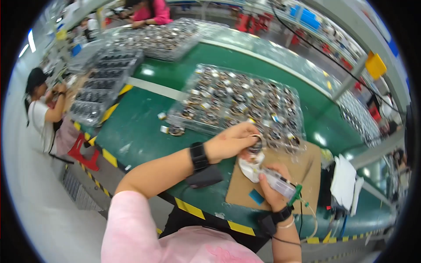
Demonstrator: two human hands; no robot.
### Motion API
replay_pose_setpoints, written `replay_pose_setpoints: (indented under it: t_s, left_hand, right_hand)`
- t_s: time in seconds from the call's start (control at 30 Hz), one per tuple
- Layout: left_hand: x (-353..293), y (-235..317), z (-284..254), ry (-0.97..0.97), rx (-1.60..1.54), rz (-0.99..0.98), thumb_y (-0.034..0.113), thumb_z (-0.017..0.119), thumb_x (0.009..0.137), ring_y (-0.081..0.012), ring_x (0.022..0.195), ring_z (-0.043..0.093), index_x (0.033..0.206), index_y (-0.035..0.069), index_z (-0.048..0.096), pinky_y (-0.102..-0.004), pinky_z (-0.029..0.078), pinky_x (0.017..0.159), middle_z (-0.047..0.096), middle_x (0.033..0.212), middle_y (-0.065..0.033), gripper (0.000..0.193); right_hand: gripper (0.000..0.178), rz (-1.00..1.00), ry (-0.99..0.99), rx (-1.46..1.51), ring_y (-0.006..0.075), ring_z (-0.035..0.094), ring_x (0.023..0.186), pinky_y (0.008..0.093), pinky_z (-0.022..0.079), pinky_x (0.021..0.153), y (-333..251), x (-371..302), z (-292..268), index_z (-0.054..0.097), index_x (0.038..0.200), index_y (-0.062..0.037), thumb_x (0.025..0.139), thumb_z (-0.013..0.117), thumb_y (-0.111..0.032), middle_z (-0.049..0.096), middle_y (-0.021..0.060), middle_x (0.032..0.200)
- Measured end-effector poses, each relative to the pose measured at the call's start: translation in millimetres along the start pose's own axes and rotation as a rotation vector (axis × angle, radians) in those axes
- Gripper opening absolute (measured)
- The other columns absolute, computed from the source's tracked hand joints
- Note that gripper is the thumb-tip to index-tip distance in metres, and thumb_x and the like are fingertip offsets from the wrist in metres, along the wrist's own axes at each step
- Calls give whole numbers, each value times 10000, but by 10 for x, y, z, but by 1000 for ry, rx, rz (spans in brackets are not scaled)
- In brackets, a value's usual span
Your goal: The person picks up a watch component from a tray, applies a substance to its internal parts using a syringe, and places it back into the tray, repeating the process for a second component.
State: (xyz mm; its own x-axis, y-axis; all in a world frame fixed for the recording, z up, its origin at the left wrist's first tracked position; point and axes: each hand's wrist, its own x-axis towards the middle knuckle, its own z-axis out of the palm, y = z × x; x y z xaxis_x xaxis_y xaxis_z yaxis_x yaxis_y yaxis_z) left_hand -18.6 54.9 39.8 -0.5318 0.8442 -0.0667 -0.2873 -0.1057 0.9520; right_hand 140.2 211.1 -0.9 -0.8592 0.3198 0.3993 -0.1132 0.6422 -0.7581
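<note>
My left hand (pixel 230 141) pinches a small round part (pixel 255 145), dark with a shiny rim, between thumb and fingers. Below it, my right hand (pixel 272 190) is wrapped round a clear dispensing syringe (pixel 280 184). A green cap (pixel 296 194) with a thin pale hose closes the syringe's rear end. The syringe's front end points toward the round part; its tip is hard to make out. Crumpled white cloth (pixel 250 170) lies between the two hands, against the syringe's front. Both wrists wear black bands.
Brown board (pixel 309 175) lies under my hands on the green table (pixel 144 109). Beyond it stands a clear tray (pixel 180 117) of similar round parts. One loose part (pixel 176 130) lies left of the tray. White sheets (pixel 344 182) hang at right. Co-workers sit at left and far back.
</note>
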Motion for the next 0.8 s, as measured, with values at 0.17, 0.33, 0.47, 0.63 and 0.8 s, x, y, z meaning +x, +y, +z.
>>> replay_pose_setpoints:
  t_s: [0.17,0.33,0.47,0.63,0.8]
  left_hand:
    - [-298,-187,-134,-59,-7,17,88,520,955,-93,767,604,1166,70,492,-220,497,613,593,957,-27,214]
    - [-398,-136,-63,-53,-9,-155,78,531,947,-98,785,602,1178,64,480,-220,493,630,587,962,-28,237]
    - [-453,-170,-42,-58,63,-137,71,544,938,-92,820,595,1175,49,482,-220,499,645,588,973,-34,246]
    - [-500,-346,-96,-66,10,-109,25,516,937,-90,881,580,1209,13,482,-231,493,721,598,1024,-59,274]
    - [-521,-341,-159,-116,-11,-90,-11,480,942,-98,968,570,1267,-8,472,-248,469,826,609,1082,-82,326]
  right_hand:
    - [245,42,4,30,247,601,785,318,485,720,-92,56,-4,632,931,-29,731,749,-109,608,116,867]
    - [258,-13,-20,7,198,569,792,287,458,721,-32,72,-26,620,964,-42,758,741,-138,594,90,892]
    - [267,-4,-38,32,194,557,797,286,451,727,-35,69,-29,618,969,-46,753,745,-139,585,86,906]
    - [280,19,-71,48,189,537,808,284,434,733,-52,58,-44,612,972,-45,743,745,-137,576,83,924]
    - [292,55,-86,67,189,525,818,284,421,742,-46,60,-39,604,978,-39,736,742,-128,571,88,931]
